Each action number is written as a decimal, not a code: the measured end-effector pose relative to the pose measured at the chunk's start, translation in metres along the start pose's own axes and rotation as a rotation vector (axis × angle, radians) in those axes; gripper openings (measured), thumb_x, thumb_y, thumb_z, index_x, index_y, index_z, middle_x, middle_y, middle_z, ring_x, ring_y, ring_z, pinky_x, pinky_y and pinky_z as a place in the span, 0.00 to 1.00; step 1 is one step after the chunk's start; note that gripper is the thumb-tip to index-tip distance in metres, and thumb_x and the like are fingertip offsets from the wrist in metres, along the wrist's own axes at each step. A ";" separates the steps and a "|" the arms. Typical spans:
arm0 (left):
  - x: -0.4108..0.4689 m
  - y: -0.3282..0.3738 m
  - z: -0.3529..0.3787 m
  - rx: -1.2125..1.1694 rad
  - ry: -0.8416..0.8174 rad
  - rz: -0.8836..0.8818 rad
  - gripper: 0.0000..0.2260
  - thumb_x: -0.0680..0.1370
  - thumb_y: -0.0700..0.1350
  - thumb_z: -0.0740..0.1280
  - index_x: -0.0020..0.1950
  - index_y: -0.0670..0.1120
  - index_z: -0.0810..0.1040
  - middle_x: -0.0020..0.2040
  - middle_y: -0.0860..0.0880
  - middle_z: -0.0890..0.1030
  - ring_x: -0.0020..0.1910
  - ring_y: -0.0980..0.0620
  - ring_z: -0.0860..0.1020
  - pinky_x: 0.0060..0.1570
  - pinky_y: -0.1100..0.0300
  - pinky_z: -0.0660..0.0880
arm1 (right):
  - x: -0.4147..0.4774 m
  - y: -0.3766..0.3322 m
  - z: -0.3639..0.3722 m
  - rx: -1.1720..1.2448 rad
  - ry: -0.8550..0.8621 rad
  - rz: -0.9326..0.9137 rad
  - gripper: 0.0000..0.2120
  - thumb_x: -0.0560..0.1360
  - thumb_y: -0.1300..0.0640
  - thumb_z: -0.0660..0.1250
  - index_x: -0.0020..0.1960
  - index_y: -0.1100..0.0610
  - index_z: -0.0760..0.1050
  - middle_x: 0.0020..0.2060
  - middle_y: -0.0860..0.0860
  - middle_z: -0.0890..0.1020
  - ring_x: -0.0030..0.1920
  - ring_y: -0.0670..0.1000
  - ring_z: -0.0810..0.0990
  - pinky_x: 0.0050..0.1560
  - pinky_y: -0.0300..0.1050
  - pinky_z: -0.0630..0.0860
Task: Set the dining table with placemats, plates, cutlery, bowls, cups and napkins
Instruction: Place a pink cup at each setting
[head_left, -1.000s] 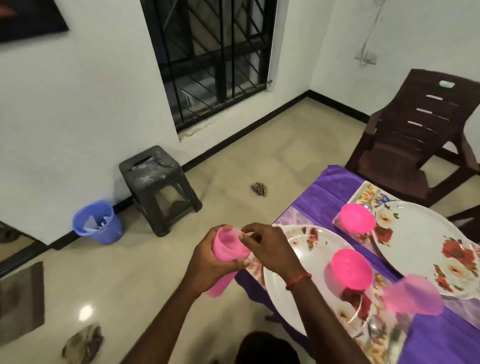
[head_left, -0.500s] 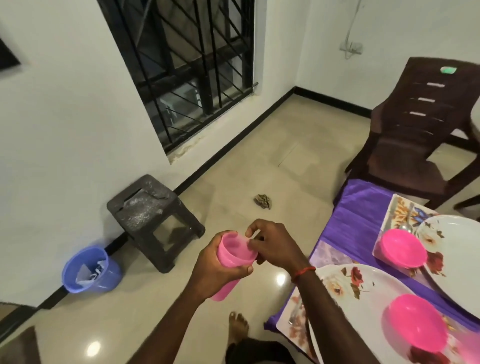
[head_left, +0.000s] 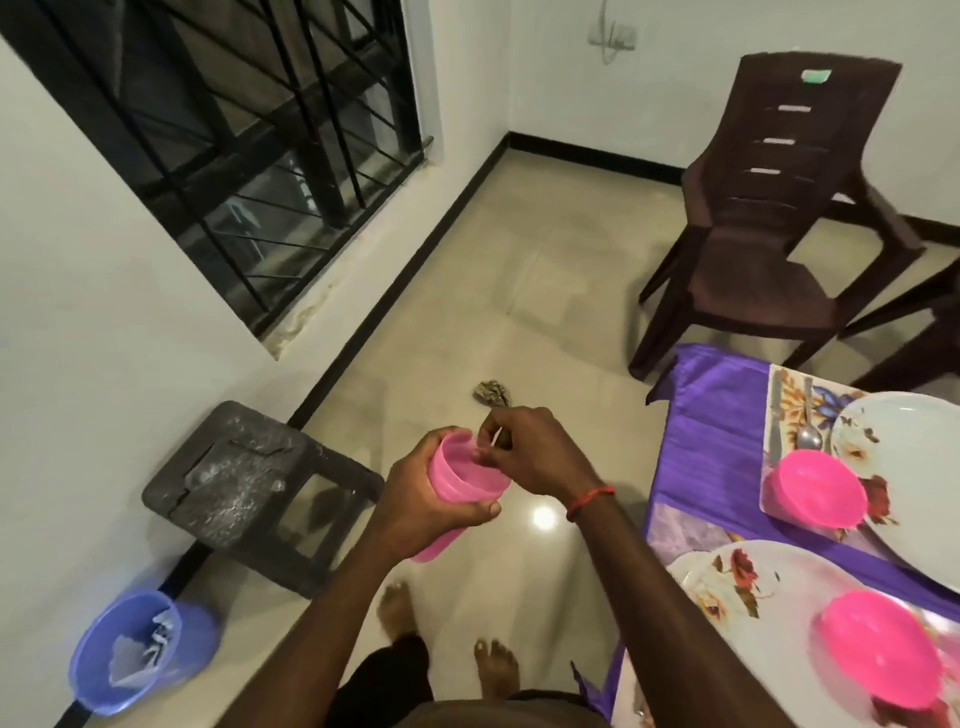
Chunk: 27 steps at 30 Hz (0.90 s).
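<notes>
Well, the cups are the step in hand, I'd say: the person stands off the table's corner with the pink cups (head_left: 457, 480) held mid-frame over the floor, not yet on the table. The left hand (head_left: 413, 512) is wrapped round them, thumb across the front. The right hand (head_left: 535, 452) has its fingers curled in at the rim, pinching the edge of what looks like the inner cup of a nested stack. How many are nested I can't tell. The next move, to my eye, calls for working one cup loose without the rest coming along, then turning right to stand it at a setting. Along the right edge of the frame, the table (head_left: 711, 415) wears a purple cloth. On it lie a flowered placemat (head_left: 789, 382), a knife (head_left: 775, 415) and spoon (head_left: 809, 434), two white flowered plates (head_left: 914, 467) (head_left: 753, 618), and a pink bowl at each (head_left: 815, 488) (head_left: 878, 644). I see no cup or napkin at either place. A dark plastic chair (head_left: 769, 208) stands at upper right, a barred window (head_left: 234, 130) at upper left. A worn stool (head_left: 249, 483) and a blue bin (head_left: 130, 660) sit at lower left on the glossy tile floor (head_left: 493, 286).
</notes>
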<state>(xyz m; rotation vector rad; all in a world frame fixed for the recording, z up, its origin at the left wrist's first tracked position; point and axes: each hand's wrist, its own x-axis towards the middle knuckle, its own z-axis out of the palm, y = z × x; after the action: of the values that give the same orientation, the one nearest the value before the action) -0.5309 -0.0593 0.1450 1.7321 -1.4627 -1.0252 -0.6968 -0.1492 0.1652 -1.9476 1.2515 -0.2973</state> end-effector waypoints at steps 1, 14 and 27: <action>0.013 -0.001 -0.004 -0.003 -0.022 0.011 0.37 0.63 0.57 0.84 0.66 0.65 0.68 0.60 0.68 0.74 0.57 0.59 0.78 0.44 0.74 0.77 | 0.008 0.000 -0.003 -0.002 0.014 0.015 0.07 0.74 0.52 0.76 0.41 0.49 0.78 0.30 0.42 0.77 0.31 0.40 0.76 0.34 0.35 0.69; 0.172 -0.009 -0.076 -0.088 -0.205 0.163 0.36 0.56 0.62 0.82 0.61 0.62 0.74 0.55 0.67 0.79 0.52 0.63 0.80 0.45 0.64 0.80 | 0.086 0.005 -0.050 0.352 0.573 0.242 0.05 0.78 0.62 0.67 0.48 0.55 0.81 0.35 0.48 0.84 0.34 0.40 0.80 0.34 0.35 0.74; 0.262 0.041 -0.009 -0.121 -0.578 0.271 0.46 0.49 0.75 0.78 0.64 0.60 0.75 0.60 0.57 0.81 0.57 0.54 0.81 0.58 0.50 0.81 | -0.012 0.127 -0.077 0.578 1.365 0.845 0.16 0.78 0.68 0.64 0.65 0.59 0.73 0.56 0.58 0.77 0.53 0.60 0.78 0.38 0.52 0.82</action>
<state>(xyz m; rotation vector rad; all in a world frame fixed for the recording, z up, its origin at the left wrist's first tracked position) -0.5229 -0.3245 0.1438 1.1539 -1.8732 -1.5004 -0.8305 -0.2027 0.1280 -0.4183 2.2845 -1.4494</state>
